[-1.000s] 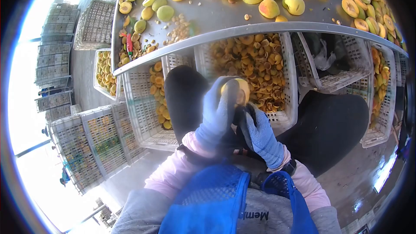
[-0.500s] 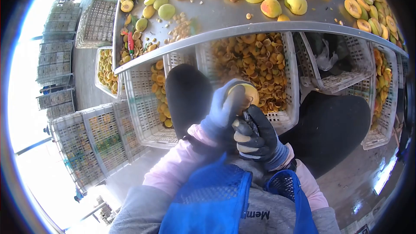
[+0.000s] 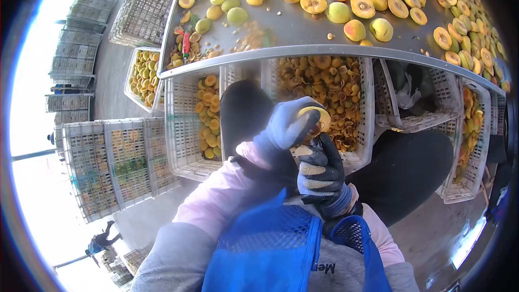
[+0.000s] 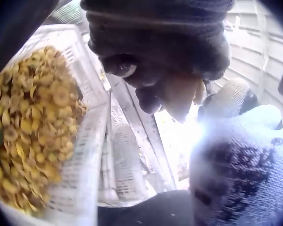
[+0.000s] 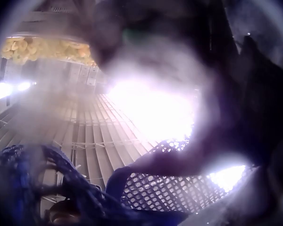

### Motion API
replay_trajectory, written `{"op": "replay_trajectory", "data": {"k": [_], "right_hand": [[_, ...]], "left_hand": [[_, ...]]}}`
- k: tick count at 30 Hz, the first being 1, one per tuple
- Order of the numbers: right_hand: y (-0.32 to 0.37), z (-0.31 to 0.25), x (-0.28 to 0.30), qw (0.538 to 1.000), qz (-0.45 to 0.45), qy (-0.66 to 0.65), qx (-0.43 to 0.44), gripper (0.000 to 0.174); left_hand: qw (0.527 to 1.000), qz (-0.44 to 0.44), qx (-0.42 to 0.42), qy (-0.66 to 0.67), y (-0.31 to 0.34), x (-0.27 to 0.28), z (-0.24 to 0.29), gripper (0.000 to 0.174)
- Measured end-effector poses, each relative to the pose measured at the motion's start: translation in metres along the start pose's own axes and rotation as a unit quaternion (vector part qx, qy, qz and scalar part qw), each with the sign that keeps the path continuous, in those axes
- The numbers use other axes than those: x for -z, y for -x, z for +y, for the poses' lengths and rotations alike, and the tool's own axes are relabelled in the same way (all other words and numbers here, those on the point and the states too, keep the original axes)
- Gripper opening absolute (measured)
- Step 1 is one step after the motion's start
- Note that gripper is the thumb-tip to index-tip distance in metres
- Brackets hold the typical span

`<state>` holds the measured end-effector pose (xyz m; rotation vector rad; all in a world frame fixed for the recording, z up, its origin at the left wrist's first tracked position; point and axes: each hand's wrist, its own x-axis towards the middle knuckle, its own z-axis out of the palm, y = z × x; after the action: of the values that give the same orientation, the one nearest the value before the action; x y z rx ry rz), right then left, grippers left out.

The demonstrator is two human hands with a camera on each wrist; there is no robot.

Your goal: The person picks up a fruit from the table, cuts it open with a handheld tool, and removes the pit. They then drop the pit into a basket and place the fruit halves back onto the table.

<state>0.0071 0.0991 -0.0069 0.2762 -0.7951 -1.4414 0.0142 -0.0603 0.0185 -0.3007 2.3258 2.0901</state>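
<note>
In the head view my gloved left hand (image 3: 292, 123) holds a halved yellow fruit (image 3: 323, 118), like a peach, with its rim tilted up. Close below it my gloved right hand (image 3: 323, 176) has its fingers curled round a small dark tool (image 3: 317, 143), whose tip is right at the fruit; its exact kind I cannot tell. From the left wrist, the left hand (image 4: 155, 52) appears dark at the top with a pale piece of fruit (image 4: 178, 98) between its fingers, and the right hand (image 4: 240, 155) is beside it. Glare and blur hide the work in the right wrist view.
A metal table (image 3: 303, 40) bears many fruit halves, loose pits and a red-handled tool (image 3: 186, 44). Below its edge stand a crate (image 3: 366, 111) of hollowed halves between my knees, another fruit crate (image 3: 178, 146) to the left, and a crate (image 3: 427, 121) with a plastic bag.
My right hand has turned so its curled fingers face up round the dark tool. The fruit half in my left hand has tilted. The head view has shifted, showing more of the table.
</note>
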Motion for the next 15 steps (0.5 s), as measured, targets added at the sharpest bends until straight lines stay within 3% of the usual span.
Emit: {"op": "replay_trajectory", "data": {"k": [2,5,7,8,9,10,11,13,14,15], "right_hand": [[-0.001,0.004,0.002,0.999,-0.003,0.025,0.024,0.046],[0.002,0.015,0.0,0.992,-0.014,0.088,0.09,0.046],[0.003,0.005,-0.008,0.98,-0.097,0.162,0.054,0.048],[0.01,-0.005,-0.001,0.98,-0.085,0.165,0.074,0.05],[0.017,-0.006,0.0,0.984,-0.018,0.121,0.128,0.053],[0.027,-0.017,0.013,0.986,0.035,0.094,0.134,0.054],[0.035,-0.028,0.024,0.984,0.089,0.068,0.14,0.055],[0.034,-0.033,0.023,0.981,0.124,0.082,0.122,0.055],[0.031,-0.036,0.022,0.98,0.141,0.086,0.112,0.055],[0.028,-0.038,0.018,0.973,0.152,0.123,0.12,0.055]], "left_hand": [[0.985,-0.014,0.069,0.155,0.008,-0.01,-0.018,0.048],[0.895,0.16,0.131,0.395,0.025,-0.047,-0.027,0.035],[0.956,0.192,0.045,0.219,0.036,-0.049,-0.055,0.031],[0.963,0.204,0.032,0.175,0.043,-0.044,-0.066,0.035],[0.917,0.192,0.106,0.332,0.046,-0.029,-0.055,0.026],[0.835,0.205,0.18,0.478,0.049,-0.015,-0.043,0.028],[0.907,0.223,0.121,0.336,0.053,-0.003,-0.033,0.04],[0.912,0.282,0.141,0.263,0.069,0.023,-0.009,0.037],[0.946,0.301,0.034,0.114,0.083,0.037,0.0,0.037],[0.946,0.319,-0.007,0.052,0.092,0.056,0.006,0.037]]}}
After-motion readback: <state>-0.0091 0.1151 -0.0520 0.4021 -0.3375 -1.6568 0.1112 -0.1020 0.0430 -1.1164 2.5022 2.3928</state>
